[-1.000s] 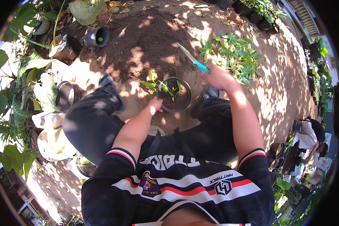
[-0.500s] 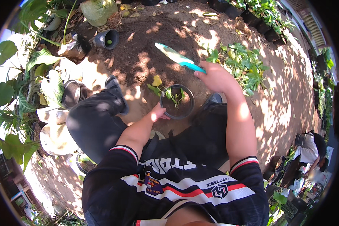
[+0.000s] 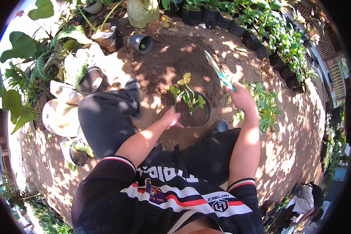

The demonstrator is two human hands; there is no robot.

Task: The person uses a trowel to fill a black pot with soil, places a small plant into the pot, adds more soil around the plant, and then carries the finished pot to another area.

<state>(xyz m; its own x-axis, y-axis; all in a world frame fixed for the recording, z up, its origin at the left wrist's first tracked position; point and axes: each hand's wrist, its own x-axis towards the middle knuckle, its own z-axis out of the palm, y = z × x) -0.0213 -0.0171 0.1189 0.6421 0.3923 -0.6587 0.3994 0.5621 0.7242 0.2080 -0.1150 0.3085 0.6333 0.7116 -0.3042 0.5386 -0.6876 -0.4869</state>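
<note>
My left hand (image 3: pixel 171 118) is closed on the left side of a round black plant pot (image 3: pixel 210 113) that stands on the ground between my feet. Inside it, a small leafy plant (image 3: pixel 190 100) rises from dark soil, one yellowish leaf reaching past the far rim. To the right of the pot, my right hand (image 3: pixel 242 96) grips the teal handle of a hand trowel (image 3: pixel 217 69). Its narrow blade points away from me, raised above the soil and seen nearly edge-on. My left fingertips are partly hidden by the pot.
Loose dark soil (image 3: pixel 171 58) spreads beyond the pot. A tipped grey pot (image 3: pixel 141 43) lies at the far side. Cut leafy stems (image 3: pixel 265 105) lie to my right. Stacked pots (image 3: pixel 93 80) stand left, black planting bags (image 3: pixel 238 29) line the far right, and another person (image 3: pixel 304 201) is at lower right.
The trowel has swung from pointing left to pointing more straight ahead, its blade now nearly edge-on. The plant shows taller above the pot. The whole view has shifted; my left hand stays on the pot.
</note>
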